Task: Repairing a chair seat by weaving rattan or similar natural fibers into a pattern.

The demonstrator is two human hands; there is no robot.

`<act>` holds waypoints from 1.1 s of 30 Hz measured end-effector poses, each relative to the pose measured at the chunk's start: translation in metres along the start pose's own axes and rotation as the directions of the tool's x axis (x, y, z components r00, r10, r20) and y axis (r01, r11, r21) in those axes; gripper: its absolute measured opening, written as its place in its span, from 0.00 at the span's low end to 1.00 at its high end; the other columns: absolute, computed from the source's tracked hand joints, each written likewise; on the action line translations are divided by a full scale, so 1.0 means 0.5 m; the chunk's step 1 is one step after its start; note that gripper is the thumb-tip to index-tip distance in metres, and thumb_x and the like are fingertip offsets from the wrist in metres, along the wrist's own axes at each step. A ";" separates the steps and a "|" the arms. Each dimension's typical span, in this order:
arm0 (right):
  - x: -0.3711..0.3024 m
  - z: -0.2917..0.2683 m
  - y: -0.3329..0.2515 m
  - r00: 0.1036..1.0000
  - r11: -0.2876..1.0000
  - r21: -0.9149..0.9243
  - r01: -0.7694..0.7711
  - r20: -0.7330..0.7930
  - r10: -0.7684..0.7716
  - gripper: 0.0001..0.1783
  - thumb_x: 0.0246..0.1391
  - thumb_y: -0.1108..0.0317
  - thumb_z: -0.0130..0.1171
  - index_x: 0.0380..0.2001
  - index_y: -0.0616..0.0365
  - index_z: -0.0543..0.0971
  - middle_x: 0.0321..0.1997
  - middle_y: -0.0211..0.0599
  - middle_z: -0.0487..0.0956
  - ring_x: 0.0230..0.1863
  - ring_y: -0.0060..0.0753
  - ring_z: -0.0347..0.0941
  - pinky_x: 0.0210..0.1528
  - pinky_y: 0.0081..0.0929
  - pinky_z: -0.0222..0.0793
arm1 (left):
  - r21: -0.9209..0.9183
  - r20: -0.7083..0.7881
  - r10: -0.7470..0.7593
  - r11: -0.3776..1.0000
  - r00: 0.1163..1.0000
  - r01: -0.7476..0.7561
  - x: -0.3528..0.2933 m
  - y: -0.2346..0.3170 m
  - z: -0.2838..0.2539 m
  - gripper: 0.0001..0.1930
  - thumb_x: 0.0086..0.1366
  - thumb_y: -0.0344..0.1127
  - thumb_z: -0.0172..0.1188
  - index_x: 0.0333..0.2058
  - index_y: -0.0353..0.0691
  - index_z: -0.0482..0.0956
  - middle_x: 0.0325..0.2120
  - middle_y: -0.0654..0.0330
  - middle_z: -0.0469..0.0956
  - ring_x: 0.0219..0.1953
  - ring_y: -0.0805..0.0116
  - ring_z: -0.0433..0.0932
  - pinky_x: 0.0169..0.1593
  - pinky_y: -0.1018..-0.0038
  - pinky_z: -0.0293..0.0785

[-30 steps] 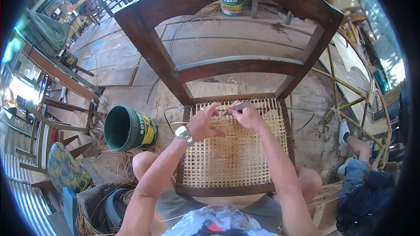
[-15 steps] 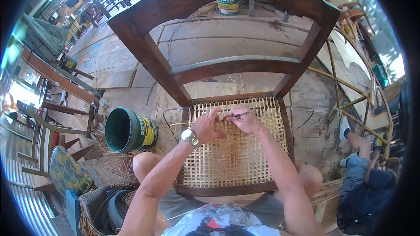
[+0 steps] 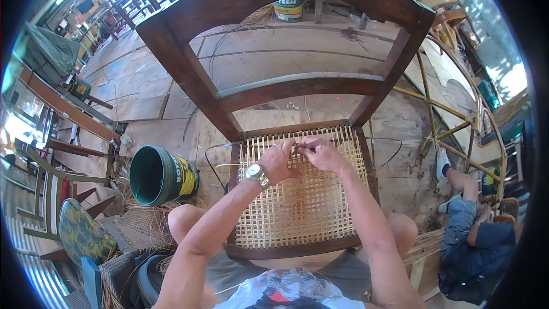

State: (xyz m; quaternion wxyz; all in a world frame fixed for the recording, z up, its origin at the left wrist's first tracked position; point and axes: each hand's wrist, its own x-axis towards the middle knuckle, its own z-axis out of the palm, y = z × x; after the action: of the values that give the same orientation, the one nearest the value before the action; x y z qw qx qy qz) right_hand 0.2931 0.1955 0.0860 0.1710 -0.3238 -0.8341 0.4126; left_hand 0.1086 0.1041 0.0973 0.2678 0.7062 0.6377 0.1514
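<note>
A dark wooden chair [image 3: 297, 87] with a carved top rail faces me, its seat a woven cane panel [image 3: 320, 206] in an open grid. Long loose strands run along the far edge, and a thin strand [image 3: 394, 157] loops out past the right rail. My left hand [image 3: 277, 161], with a watch on its wrist, rests on the weave, thumb spread from the fingers. Close beside it my right hand [image 3: 321, 154] is closed in a pinch on a thin dark tool [image 3: 298, 148], mostly hidden by fingers. The fingertips of both hands nearly meet over the cane.
A green bucket [image 3: 151, 176] lies tipped on the floor at left, near a camouflage cushion [image 3: 86, 229] and cane scraps. At right stand a bamboo-like frame [image 3: 457, 129] and a seated person's legs [image 3: 462, 189]. Another bucket [image 3: 289, 10] stands beyond the chair.
The view has shifted slightly. My right hand has turned and closed in toward my left fingertips, so less of the dark tool shows.
</note>
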 end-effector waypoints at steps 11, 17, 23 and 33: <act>-0.006 0.000 0.025 0.996 0.992 0.089 0.084 0.036 -0.088 0.07 0.60 0.66 0.64 0.36 0.59 0.82 0.38 0.38 0.82 0.39 0.36 0.79 0.44 0.33 0.75 | -0.130 -0.061 -0.110 0.986 0.992 0.102 -0.002 -0.014 0.016 0.55 0.33 0.50 0.86 0.58 0.36 0.63 0.36 0.55 0.82 0.40 0.55 0.82 0.46 0.63 0.78; -0.005 -0.019 0.034 0.995 0.978 0.206 -0.021 0.096 0.001 0.09 0.60 0.65 0.64 0.36 0.61 0.82 0.33 0.36 0.82 0.38 0.30 0.78 0.42 0.29 0.73 | -0.232 -0.099 -0.031 0.973 0.995 0.007 -0.007 -0.030 0.031 0.55 0.35 0.48 0.85 0.59 0.36 0.62 0.37 0.55 0.81 0.40 0.58 0.81 0.47 0.65 0.78; -0.007 -0.054 0.023 0.999 0.981 0.192 -0.038 0.015 0.036 0.10 0.60 0.64 0.63 0.37 0.60 0.83 0.33 0.38 0.83 0.35 0.33 0.78 0.42 0.32 0.73 | -0.138 -0.233 0.093 0.982 0.968 -0.128 -0.020 -0.001 0.029 0.52 0.42 0.49 0.82 0.62 0.38 0.61 0.47 0.52 0.76 0.49 0.54 0.77 0.52 0.60 0.74; -0.007 -0.026 0.050 0.992 0.991 0.069 0.117 0.037 -0.120 0.08 0.58 0.67 0.64 0.38 0.59 0.84 0.38 0.42 0.84 0.39 0.35 0.81 0.44 0.32 0.76 | 0.064 -0.032 -0.062 0.996 0.998 0.064 0.016 0.032 0.027 0.50 0.41 0.50 0.82 0.58 0.38 0.63 0.42 0.52 0.79 0.46 0.51 0.79 0.52 0.61 0.75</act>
State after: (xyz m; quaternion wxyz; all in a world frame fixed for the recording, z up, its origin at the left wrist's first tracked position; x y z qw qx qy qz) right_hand 0.3127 0.2121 0.0739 0.1888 -0.2595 -0.8409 0.4358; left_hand 0.1305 0.1089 0.0946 0.2398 0.6918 0.6680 0.1328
